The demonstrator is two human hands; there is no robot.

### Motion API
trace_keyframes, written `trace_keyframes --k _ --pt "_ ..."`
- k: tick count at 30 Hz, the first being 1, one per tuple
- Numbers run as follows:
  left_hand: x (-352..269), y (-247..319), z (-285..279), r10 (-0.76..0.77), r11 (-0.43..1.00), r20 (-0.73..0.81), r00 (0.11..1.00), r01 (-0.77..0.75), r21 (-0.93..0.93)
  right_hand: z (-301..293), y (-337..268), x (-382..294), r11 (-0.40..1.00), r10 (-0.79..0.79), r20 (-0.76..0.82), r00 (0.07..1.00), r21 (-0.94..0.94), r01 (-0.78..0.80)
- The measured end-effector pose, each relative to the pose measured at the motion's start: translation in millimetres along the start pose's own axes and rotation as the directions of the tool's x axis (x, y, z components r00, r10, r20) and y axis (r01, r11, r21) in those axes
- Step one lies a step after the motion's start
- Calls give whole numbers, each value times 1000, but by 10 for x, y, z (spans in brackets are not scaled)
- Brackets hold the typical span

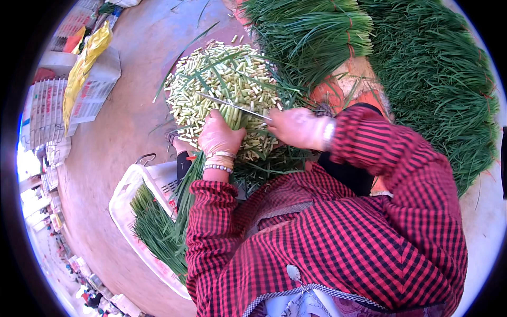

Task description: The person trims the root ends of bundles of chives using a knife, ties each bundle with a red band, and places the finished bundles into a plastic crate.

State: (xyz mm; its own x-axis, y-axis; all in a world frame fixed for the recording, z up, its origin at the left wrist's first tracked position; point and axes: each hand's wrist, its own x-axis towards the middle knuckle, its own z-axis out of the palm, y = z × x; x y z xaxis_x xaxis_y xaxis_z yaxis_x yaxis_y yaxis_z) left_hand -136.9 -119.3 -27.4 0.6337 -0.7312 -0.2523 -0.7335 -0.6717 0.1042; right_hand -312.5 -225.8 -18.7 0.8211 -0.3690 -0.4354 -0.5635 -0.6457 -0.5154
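My left hand [222, 132] is closed round a bunch of long green leafy stalks [234, 115], their pale stem ends pointing up and away from me and the leaves trailing down past my wrist. In my right hand [295, 125] is a knife, its thin blade [237, 106] lying across the pale ends, just beyond my left fingers. Under and around the bunch spreads a heap of short pale cut stem pieces [190, 91], with a few loose green leaves on top. The knife's handle is hidden in my right fist.
Tied bundles of green stalks [317, 43] lie at the upper right, beside a long row of more bundles [435, 95]. A white plastic basket [119, 198] with bundled greens [158, 226] stands left of me. White crates [93, 89] and a yellow sack [85, 67] are at the far left.
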Motion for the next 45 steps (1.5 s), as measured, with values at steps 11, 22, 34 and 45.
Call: trace_keyframes --k 11,22,34,45 --pt "-28 -298 38 37 966 -27 999 -43 -255 322 -4 722 997 28 -135 990 75 -18" --pt "-1276 -571 -1148 254 807 -577 776 -499 -315 -84 -93 547 994 -98 -166 981 32 105" --pt "-1428 -938 116 10 450 -211 977 -193 -872 163 -517 39 -66 -473 37 880 995 -77" --pt "-1152 -1188 455 -95 -750 -25 995 -88 -656 -157 -929 -682 591 -449 143 882 788 173"
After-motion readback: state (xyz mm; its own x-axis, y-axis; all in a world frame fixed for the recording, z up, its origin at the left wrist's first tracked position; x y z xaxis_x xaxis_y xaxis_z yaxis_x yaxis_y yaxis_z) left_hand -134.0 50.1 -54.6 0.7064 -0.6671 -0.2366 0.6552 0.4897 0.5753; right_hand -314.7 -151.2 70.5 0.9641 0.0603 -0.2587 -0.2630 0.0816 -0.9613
